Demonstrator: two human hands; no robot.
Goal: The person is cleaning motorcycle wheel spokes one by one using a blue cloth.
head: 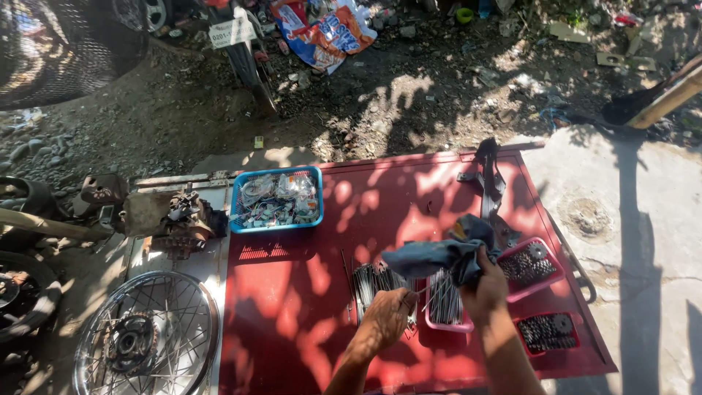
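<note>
My left hand [387, 314] reaches down onto a pile of thin metal spokes [371, 281] lying on a red metal board [292, 292], its fingers closed around some of them. My right hand [486, 289] is raised just to the right, gripping a crumpled blue-grey rag [439, 252] that hangs out to the left over the spokes. More spokes stand in a pink tray [444, 300] under the rag.
Two pink trays [532, 267] [550, 333] of small metal nipples sit at the right. A blue basket [276, 199] of bagged parts stands at the board's back. A spoked wheel [146, 340] lies at the left, an engine part [172, 219] beside it. A black strap [490, 179] lies at back right.
</note>
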